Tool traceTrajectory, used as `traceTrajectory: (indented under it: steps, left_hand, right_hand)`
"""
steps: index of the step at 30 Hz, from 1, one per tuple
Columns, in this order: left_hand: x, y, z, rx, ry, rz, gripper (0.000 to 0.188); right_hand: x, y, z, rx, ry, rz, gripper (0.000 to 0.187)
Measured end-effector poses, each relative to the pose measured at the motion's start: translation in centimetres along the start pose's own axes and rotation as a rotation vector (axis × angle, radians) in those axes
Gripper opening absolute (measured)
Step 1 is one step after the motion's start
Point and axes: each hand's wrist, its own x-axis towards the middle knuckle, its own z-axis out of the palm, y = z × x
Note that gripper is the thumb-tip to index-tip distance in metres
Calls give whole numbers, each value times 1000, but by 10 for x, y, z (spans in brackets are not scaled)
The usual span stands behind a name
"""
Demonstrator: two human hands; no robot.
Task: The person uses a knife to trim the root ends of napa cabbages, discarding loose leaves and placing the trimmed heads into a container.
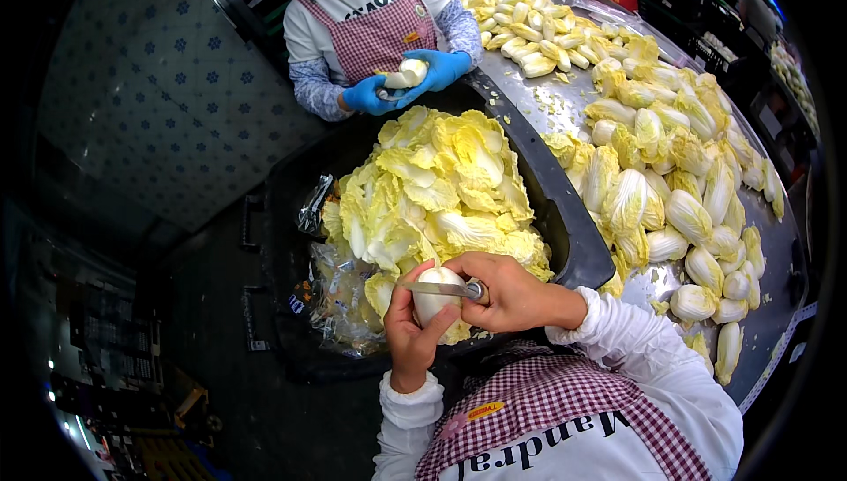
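My left hand [412, 333] holds a cabbage [435, 309]. My right hand [507, 293] grips a knife [445, 289], blade [428, 288] crossing the cabbage toward nine o'clock.

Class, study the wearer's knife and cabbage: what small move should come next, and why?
Perhaps draw the knife across the cabbage: the right hand holds it crosswise there, the left hand grips the cabbage, and the black bin of loose leaves lies below.

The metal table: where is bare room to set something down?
The table is open, with leaf scraps, between the far cabbages and near cabbages, beside the black bin; also along its lower right edge. Elsewhere, cabbages mostly crowd it.
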Motion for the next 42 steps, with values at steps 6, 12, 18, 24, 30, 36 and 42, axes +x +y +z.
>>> traceTrajectory:
  steps: [6,12,18,24,30,36,42]
  left_hand:
    - [4,6,0,99,2,18,58]
    - [6,7,-10,-277,102,62,50]
    - [9,-6,-21,-765,174,101,36]
    - [12,2,-57,-658,436,226,33]
    - [7,5,-22,-501,188,155,56]
    - [4,4,-4,-319,132,137,71]
    - [2,-9,-10,-253,103,132,68]
  right_hand:
    - [-1,0,-2,-48,79,-55,39]
    - [8,-15,-23,185,-35,207,32]
    - [8,-21,-26,552,161,407,26]
    - [13,14,-56,65,464,215,32]
    - [23,-1,-22,-58,141,74,42]
    - [27,-15,-6,-19,-9,-79,39]
    - [21,-10,-2,-26,-54,-17,37]
